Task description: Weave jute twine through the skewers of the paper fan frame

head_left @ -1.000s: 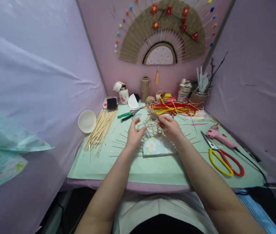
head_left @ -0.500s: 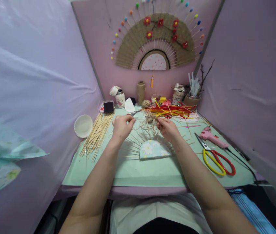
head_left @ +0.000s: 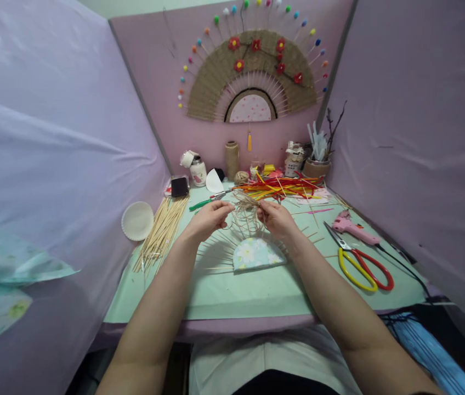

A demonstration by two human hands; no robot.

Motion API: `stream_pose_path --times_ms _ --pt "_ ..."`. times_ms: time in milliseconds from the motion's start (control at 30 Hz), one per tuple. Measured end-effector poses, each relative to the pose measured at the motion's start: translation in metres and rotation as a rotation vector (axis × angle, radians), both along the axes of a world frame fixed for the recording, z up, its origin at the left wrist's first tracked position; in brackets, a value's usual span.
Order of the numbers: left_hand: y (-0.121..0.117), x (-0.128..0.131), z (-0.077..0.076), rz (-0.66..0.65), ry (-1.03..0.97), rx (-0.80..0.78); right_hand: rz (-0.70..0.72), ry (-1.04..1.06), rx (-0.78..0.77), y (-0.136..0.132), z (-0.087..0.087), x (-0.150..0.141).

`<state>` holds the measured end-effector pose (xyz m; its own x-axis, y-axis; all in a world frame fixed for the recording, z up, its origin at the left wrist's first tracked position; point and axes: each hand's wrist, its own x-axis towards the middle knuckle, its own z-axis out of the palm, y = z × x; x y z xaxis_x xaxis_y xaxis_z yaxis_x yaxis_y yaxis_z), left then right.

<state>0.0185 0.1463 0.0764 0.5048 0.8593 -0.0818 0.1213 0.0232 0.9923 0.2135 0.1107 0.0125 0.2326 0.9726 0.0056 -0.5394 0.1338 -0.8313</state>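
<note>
A half-round flowered paper piece (head_left: 257,255) lies on the green mat (head_left: 224,285), with thin wooden sticks (head_left: 216,252) fanning out from it. Above it, a loose tangle of tan jute twine (head_left: 245,215) hangs between my hands. My left hand (head_left: 210,218) pinches a strand at the tangle's left side. My right hand (head_left: 276,218) pinches the twine at its right side. Both hands hover just above the stick fan.
A bundle of bamboo skewers (head_left: 162,230) and a white paper plate (head_left: 137,220) lie left. Coloured strips (head_left: 285,187), a twine spool (head_left: 231,158), jars and green-handled pliers (head_left: 205,202) sit behind. Yellow-red scissors (head_left: 359,263) and a pink glue gun (head_left: 353,226) lie right.
My left hand went out left and up to the twine, then came back toward the tangle. The camera tilted down a little, so the wall fan shows more fully.
</note>
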Motion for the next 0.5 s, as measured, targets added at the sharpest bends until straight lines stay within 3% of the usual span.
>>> stream_pose_path --times_ms 167,333,500 --pt "0.007 0.009 0.012 0.091 0.121 0.164 0.051 0.018 -0.084 -0.005 0.004 -0.001" --pt "0.011 0.025 0.013 0.132 -0.111 -0.005 0.1 0.034 -0.111 -0.008 0.005 -0.003" --pt "0.008 0.031 0.004 0.137 -0.151 -0.11 0.07 0.06 -0.094 -0.008 0.006 -0.004"
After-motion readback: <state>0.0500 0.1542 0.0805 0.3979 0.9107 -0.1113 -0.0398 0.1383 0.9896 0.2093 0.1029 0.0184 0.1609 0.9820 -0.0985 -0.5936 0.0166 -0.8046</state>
